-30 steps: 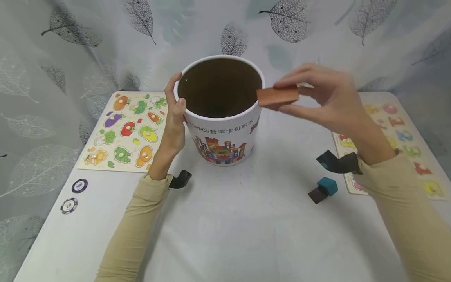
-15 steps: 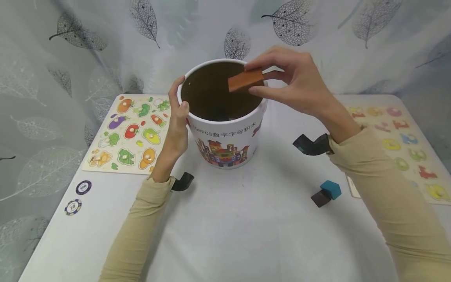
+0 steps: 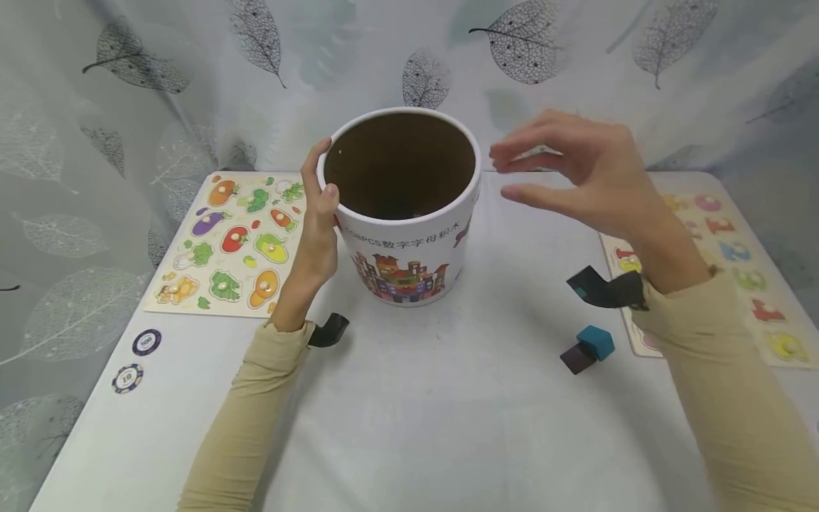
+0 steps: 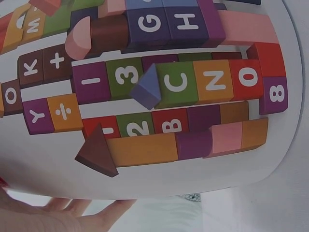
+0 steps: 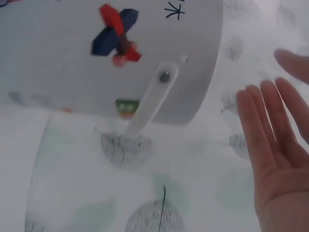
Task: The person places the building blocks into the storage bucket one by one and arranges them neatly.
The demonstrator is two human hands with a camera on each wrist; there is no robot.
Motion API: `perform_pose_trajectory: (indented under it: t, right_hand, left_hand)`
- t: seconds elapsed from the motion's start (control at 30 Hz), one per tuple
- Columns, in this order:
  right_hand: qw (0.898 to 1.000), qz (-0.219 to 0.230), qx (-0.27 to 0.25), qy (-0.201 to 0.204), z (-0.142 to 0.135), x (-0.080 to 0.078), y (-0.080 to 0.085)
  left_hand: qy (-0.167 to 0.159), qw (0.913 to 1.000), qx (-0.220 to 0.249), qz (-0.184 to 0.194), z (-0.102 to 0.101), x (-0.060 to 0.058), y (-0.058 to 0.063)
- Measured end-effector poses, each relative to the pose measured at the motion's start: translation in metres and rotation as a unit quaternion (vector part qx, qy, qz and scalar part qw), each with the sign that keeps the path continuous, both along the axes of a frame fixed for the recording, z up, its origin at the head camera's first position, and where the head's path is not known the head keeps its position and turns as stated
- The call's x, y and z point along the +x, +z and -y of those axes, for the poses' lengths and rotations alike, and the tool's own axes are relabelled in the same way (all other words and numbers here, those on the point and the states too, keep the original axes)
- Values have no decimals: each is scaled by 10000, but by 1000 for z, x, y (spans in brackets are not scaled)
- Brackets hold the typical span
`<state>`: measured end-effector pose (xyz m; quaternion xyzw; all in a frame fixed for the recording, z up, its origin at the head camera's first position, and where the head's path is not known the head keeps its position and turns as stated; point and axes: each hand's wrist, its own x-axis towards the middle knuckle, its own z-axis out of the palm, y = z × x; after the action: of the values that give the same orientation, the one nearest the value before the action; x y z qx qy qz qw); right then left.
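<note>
A white bucket [image 3: 399, 245] with printed coloured blocks and dark lettering stands upright in the middle of the table in the head view. My left hand [image 3: 318, 231] holds its left side, thumb and fingers at the rim. The left wrist view shows the printed letter blocks on the bucket's wall [image 4: 145, 181] close up. Right of the rim, my right hand [image 3: 589, 171] hovers apart from the bucket, thumb and fingers spread with nothing between them. The right wrist view shows that hand [image 5: 275, 145] beside the bucket's white handle [image 5: 152, 101]. The bucket's dark inside is hard to make out.
On the right lie a teal block [image 3: 596, 342] and a dark brown block [image 3: 578, 358], touching. A vegetable puzzle board [image 3: 224, 245] is at the left, a number puzzle board [image 3: 742, 263] at the right. Two poker chips [image 3: 147, 342] lie front left. A leaf-print curtain [image 3: 371, 50] hangs behind.
My right hand carried an orange block over the bucket's opening, then moved back right without it. The block is out of sight now. My left hand stays on the rim.
</note>
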<state>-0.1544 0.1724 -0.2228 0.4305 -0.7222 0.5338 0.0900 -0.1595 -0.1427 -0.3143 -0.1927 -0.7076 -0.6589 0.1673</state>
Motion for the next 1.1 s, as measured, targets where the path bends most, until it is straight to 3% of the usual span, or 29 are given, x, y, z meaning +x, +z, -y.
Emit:
perform_pose_trajectory:
  t: [0.1, 0.27, 0.53, 0.63, 0.8, 0.93, 1.1]
  right_hand:
    - [9950, -375, 878, -299, -24, 14, -13]
    - [9675, -681, 2319, -739, -65, 37, -49]
    - [9275, 663, 3553, -956, -112, 71, -106]
    - [9166, 801, 3791, -980, -121, 76, -122]
    - [9208, 374, 3750, -1011, -122, 74, -139]
    - [9165, 286, 3796, -1230, -117, 70, -141]
    - [8973, 616, 4081, -1567, -113, 64, -137]
  left_hand:
    - [-15, 10000, 64, 7, 2, 0, 1]
    - [89, 9999, 40, 81, 4, 0, 0]
    - [43, 9998, 179, 17, 4, 1, 0]
    - [30, 9998, 180, 25, 4, 1, 1]
    - [6, 9997, 231, 46, 3, 1, 1]
    - [-18, 9998, 187, 60, 1, 0, 0]
    - [-9, 9999, 143, 33, -1, -1, 0]
